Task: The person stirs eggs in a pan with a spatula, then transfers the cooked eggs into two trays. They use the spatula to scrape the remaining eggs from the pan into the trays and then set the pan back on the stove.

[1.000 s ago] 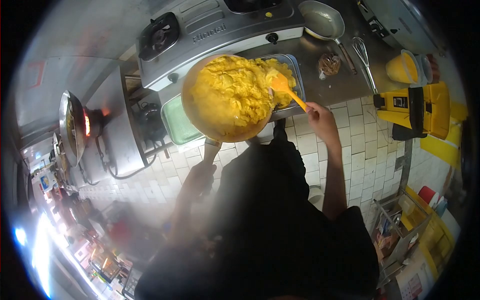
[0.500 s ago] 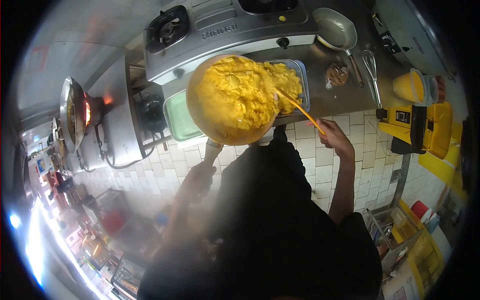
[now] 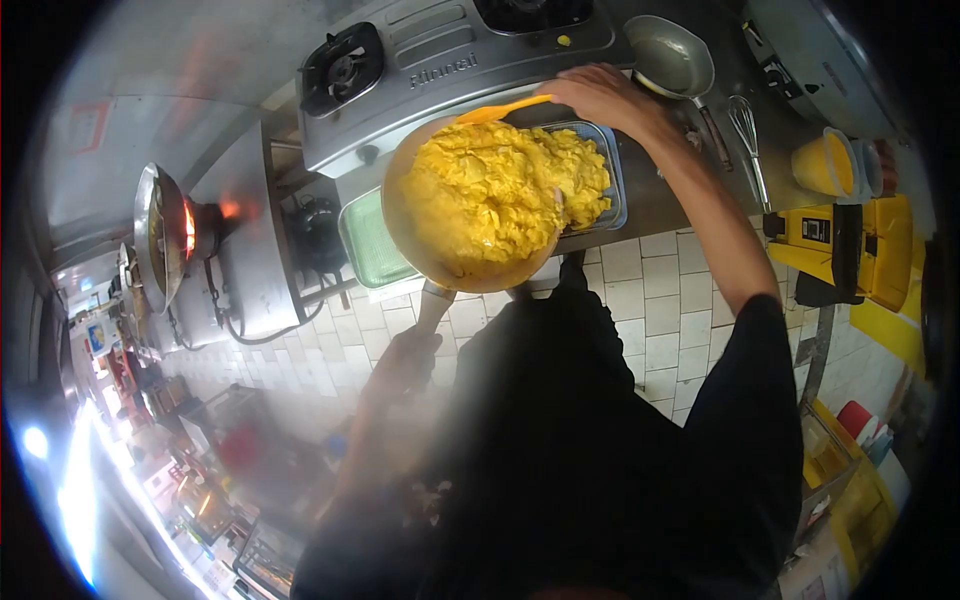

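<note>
My left hand [image 3: 405, 362] is wrapped round the handle of a wide frying pan [image 3: 398, 205], partly blurred by steam. Yellow scrambled eggs [image 3: 480, 190] fill the pan, which is over or against a clear tray [image 3: 618, 205] on its right. More egg lies in that tray, joined to the heap in the pan. In my right hand [image 3: 600, 95] is an orange spatula [image 3: 505, 108], its blade at the pan's far rim.
A green-bottomed tray [image 3: 370, 245] stands left of the pan, and a gas stove [image 3: 450, 50] behind it. At right are a small pan [image 3: 670, 60], a whisk [image 3: 748, 140] and a tub of yellow liquid [image 3: 825, 165]. A wok [image 3: 160, 240] sits by a lit flame at far left.
My right hand has swung up and across with the spatula, from the tray's near right side to the far rim of the pan. The left hand still holds the pan.
</note>
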A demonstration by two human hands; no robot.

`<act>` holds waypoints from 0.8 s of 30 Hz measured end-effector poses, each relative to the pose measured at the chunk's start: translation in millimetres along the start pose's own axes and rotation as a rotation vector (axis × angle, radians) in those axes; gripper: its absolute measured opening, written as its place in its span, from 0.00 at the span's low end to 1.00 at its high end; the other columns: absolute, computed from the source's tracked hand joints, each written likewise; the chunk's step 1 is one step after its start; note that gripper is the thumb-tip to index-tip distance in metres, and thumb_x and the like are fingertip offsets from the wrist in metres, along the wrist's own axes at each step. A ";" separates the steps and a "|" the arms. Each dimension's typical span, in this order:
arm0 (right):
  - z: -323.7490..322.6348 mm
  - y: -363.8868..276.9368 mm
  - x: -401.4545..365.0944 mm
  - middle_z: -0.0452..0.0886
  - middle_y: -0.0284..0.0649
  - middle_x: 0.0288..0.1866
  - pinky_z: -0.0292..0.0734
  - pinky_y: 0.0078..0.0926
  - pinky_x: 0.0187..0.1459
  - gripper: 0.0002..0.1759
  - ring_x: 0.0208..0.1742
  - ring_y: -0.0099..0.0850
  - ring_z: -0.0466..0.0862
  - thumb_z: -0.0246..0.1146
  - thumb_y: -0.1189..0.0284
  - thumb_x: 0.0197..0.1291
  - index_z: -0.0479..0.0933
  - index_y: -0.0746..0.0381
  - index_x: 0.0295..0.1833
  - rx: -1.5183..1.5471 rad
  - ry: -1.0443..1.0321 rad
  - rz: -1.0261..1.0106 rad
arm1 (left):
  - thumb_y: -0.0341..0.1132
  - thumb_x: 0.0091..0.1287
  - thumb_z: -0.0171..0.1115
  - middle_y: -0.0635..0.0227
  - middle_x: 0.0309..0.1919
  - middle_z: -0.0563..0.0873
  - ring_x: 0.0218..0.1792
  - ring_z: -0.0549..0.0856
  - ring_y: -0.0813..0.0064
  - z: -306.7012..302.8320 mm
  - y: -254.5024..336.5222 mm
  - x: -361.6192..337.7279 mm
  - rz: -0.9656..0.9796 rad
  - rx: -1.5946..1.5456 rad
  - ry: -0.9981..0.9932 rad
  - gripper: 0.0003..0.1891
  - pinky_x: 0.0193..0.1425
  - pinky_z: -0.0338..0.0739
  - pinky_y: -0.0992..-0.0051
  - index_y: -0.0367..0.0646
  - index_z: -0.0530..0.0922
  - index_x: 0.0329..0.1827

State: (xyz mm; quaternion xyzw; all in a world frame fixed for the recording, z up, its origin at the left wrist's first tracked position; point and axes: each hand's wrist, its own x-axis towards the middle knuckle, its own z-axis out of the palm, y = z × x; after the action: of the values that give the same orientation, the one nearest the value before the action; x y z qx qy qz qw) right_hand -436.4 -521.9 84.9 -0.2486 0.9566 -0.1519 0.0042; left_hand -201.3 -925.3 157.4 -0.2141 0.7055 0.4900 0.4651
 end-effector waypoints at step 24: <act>-6.9 35.6 -84.1 0.74 0.37 0.37 0.71 0.39 0.47 0.23 0.46 0.36 0.78 0.59 0.79 0.65 0.79 0.47 0.63 -0.065 -0.284 -0.007 | 0.39 0.75 0.57 0.76 0.15 0.70 0.10 0.65 0.85 9.1 -20.9 3.6 0.027 -0.249 -0.024 0.12 0.12 0.60 0.80 0.40 0.71 0.39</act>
State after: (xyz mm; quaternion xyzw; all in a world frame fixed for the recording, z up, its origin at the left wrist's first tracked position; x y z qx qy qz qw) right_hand -380.1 -450.2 75.5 -0.2707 0.9500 -0.0843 0.1309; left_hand -183.1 -925.6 143.2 -0.2550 0.6364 0.5826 0.4365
